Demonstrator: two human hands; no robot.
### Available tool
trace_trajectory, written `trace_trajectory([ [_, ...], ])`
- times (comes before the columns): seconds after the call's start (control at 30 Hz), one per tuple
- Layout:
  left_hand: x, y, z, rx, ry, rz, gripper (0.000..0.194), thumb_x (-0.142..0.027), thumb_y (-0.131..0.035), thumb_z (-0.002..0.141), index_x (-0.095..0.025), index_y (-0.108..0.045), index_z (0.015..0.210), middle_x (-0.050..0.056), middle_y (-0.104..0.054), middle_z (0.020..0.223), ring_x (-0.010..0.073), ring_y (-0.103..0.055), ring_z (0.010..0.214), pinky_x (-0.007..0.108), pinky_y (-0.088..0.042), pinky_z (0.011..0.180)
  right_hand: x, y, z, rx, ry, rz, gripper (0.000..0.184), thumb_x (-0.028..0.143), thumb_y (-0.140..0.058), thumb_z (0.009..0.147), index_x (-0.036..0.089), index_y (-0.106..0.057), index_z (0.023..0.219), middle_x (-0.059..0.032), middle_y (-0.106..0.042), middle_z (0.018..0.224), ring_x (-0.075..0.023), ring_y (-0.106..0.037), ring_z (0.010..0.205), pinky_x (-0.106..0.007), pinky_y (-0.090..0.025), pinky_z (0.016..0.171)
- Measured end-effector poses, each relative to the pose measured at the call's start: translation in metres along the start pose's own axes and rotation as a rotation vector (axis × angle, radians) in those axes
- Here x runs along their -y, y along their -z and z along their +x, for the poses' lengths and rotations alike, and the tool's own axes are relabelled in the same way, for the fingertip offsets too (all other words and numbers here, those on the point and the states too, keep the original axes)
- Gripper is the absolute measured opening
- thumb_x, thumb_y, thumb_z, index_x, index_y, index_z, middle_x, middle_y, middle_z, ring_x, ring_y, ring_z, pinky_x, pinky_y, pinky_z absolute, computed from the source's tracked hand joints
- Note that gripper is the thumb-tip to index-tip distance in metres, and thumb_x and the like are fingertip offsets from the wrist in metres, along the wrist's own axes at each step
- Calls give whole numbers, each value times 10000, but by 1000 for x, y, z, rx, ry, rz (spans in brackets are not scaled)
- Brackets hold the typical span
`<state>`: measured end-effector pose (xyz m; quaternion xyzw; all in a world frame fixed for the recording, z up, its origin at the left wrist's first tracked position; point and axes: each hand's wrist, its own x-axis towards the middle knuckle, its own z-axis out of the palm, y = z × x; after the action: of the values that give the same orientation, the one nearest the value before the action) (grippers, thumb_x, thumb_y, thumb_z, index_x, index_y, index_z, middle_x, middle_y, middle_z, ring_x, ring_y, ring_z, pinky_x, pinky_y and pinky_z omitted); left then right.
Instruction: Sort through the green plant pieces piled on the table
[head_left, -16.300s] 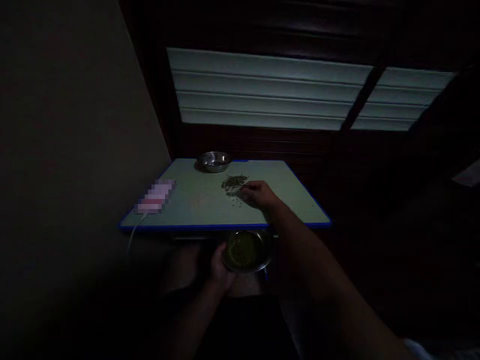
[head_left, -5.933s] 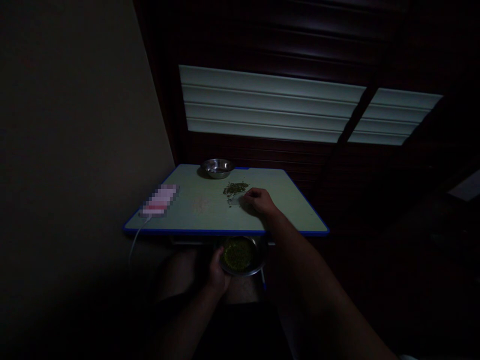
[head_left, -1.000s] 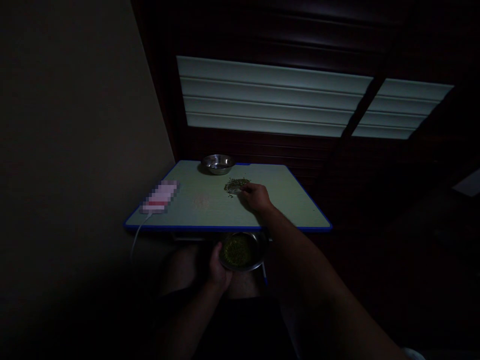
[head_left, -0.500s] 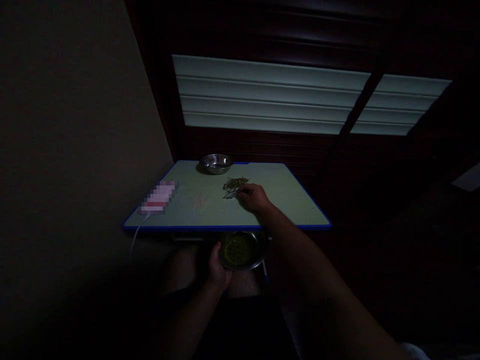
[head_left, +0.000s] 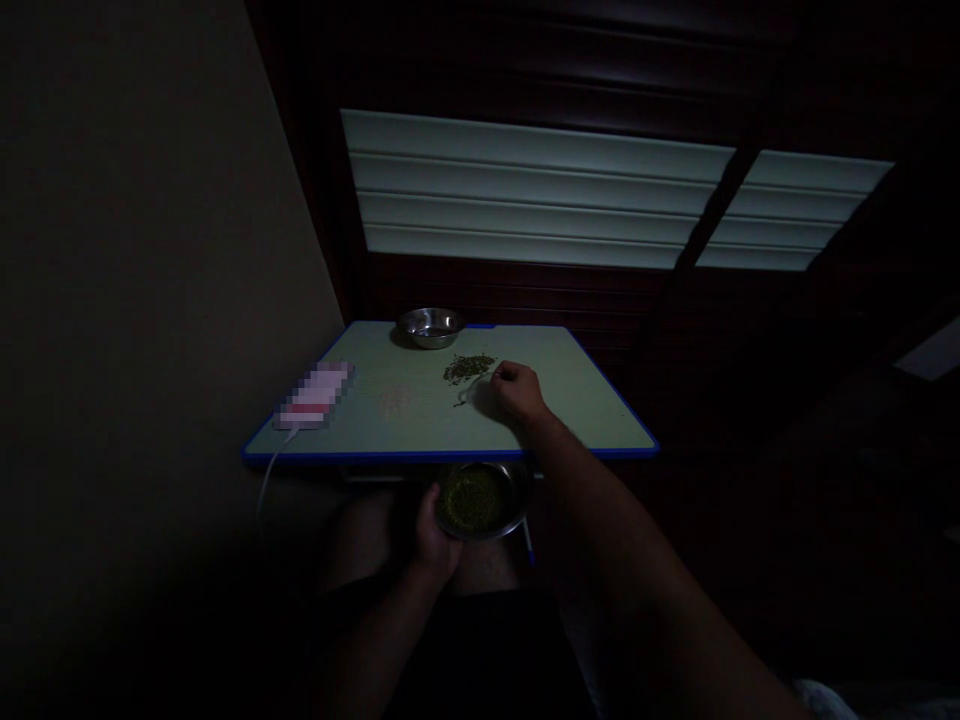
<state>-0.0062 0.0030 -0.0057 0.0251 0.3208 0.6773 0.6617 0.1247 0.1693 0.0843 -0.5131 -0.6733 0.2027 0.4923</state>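
Note:
Below the table's near edge, my left hand (head_left: 435, 535) grips the left rim of a metal bowl (head_left: 517, 510). Small green grains, perhaps mung beans, cover much of its inside (head_left: 472, 498). My right hand (head_left: 519, 390) is over the tabletop, its fingers closed on the handle of a spoon (head_left: 466, 394). The spoon's head is low over the board and dim, with a few dark specks by its tip. Just beyond it lies a loose pile of the same green grains (head_left: 469, 368).
The pale table (head_left: 592, 420) has a blue rim. A second metal bowl (head_left: 431, 328) stands at its back left. A blurred-out phone (head_left: 313, 396) with a white cable (head_left: 270, 475) lies on the left, by the wall. A faint pale patch (head_left: 395, 402) marks the board.
My right hand has shifted slightly right with the spoon, drawing it back from the pile. My left hand and its bowl have stayed nearly still.

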Motion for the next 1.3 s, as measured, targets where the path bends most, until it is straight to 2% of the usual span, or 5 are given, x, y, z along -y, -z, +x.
trace_trajectory([
  [0.23,-1,-2,-2,-21,-7,26,322,-335,-531,818,-130,-712,988,101,-751,967,270,-663,1022,422,-485,949,3,0,0,64,-71,-151,129,222,-495,653,171,-607,616,9,-552,575,-125,-480,585,-240,-345,574],
  [0.5,1,1,0,-20,-7,2,301,-328,-542,811,-129,-714,957,102,-751,944,270,-668,1008,428,-481,954,8,3,-2,22,-105,-248,142,222,-502,691,179,-635,663,-19,-618,650,-138,-522,634,-247,-367,610],
  [0.77,0,1,0,-22,-8,18,297,-328,-532,809,-135,-716,941,97,-754,930,265,-672,995,425,-483,951,1,-1,0,52,-30,-148,153,250,-498,703,175,-628,674,3,-602,642,-129,-514,633,-236,-390,623],
  [1.03,-1,-2,-1,-13,-18,28,307,-338,-523,810,-145,-720,946,98,-753,942,273,-654,1041,428,-478,957,-6,-3,3,61,-39,-104,132,245,-491,666,177,-601,642,11,-566,609,-127,-497,606,-235,-380,598],
  [1.3,0,-1,0,-14,-26,-2,301,-318,-546,809,-124,-715,965,101,-749,950,255,-672,986,401,-480,951,-4,-2,2,109,-39,-69,127,245,-499,661,171,-600,646,17,-571,605,-121,-503,609,-223,-378,584],
])
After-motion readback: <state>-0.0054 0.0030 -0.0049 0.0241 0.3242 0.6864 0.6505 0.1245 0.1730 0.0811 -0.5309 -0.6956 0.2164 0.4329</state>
